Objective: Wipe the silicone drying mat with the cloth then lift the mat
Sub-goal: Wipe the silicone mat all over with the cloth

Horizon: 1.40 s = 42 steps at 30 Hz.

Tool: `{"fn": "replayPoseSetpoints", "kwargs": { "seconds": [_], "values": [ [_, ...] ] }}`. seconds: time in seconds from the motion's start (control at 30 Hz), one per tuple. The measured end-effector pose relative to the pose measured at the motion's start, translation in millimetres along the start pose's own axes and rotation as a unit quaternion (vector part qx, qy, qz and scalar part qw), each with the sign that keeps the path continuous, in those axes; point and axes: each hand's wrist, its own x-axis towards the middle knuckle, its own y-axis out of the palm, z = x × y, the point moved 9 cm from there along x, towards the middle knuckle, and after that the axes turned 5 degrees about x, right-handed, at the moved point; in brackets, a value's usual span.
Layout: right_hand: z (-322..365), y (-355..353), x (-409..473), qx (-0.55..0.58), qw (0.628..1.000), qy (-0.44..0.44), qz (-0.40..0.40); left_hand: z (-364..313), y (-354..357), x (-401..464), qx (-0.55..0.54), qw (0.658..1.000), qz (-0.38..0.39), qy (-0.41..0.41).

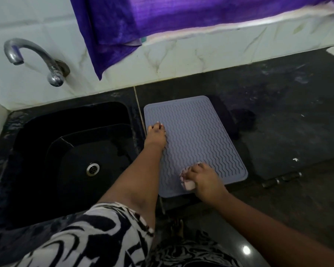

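Grey silicone mat (197, 137) flat on dark surface (287, 116); left hand (156, 134) fingers spread on it, right hand (202, 179) gripping cloth (186, 181) near edge.

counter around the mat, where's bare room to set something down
Bare counter runs right of the mat, back to the tiled wall. The mat's near-left part is crowded: left hand presses it, right hand grips the cloth. Sink lies left.

Most of the cloth (186, 180) hidden inside the right hand (204, 182); purple curtain (162, 18) cropped at top.
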Motion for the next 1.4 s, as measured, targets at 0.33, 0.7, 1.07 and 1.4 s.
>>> {"fn": "replayPoseSetpoints", "kwargs": {
  "seconds": [0.33, 0.7, 1.07, 1.4],
  "values": [
    [-15.0, -31.0, -28.8, 0.165, 0.984, 0.009, 0.065, -13.2, 6.7, -23.6, 0.069, 0.994, 0.075, -0.040],
    [-68.9, -101.8, 61.2, 0.181, 0.976, 0.123, -0.005, -24.5, -26.4, -16.4, -0.026, 0.999, -0.041, 0.005],
    [-63.2, -133.3, 265.3, 0.182, 0.975, 0.096, -0.082, -14.4, -38.9, 103.3, -0.025, 0.995, -0.080, 0.054],
    [-63.3, -73.8, 275.5, 0.007, 0.996, 0.094, -0.002, 2.6, -8.4, 119.8, 0.025, 0.998, -0.043, 0.045]
  ]
}}
